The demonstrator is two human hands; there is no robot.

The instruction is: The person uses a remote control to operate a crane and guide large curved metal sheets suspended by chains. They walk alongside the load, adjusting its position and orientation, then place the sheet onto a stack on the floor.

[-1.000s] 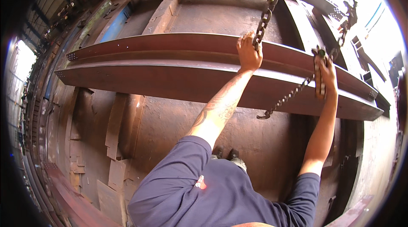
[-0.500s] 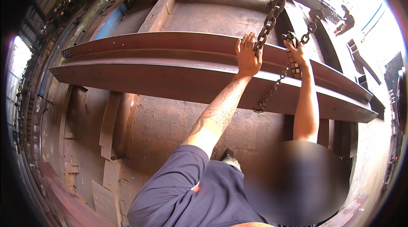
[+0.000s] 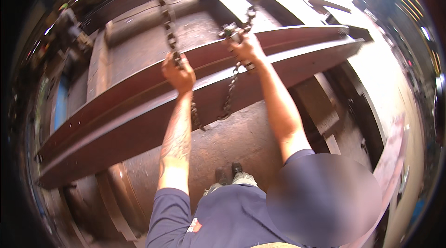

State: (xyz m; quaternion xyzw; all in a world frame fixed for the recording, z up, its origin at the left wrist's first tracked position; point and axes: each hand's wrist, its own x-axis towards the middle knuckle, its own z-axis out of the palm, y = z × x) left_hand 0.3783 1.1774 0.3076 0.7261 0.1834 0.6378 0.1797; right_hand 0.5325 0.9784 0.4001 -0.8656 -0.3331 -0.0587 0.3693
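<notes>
A long red-brown steel beam [image 3: 116, 122] runs from the lower left to the upper right in front of me. My left hand [image 3: 179, 74] is closed around a heavy chain [image 3: 167, 20] that hangs taut from above, right at the beam's top edge. My right hand [image 3: 246, 48] grips a second chain [image 3: 251, 13] where a metal fitting sits, just above the beam. A slack length of chain [image 3: 228, 99] dangles from that hand down across the beam's side. Both arms reach up from my dark blue shirt.
Beneath the beam lies a rusty steel plate floor [image 3: 251, 141], with my shoes [image 3: 227, 173] on it. More steel beams and plates [image 3: 139, 43] lie behind. A narrower steel section [image 3: 320, 108] lies at the right, and bright daylight falls at the upper right.
My right hand has moved left along the beam with its chain, closer to my left hand. The view has swung, so the beam now slants up to the right.
</notes>
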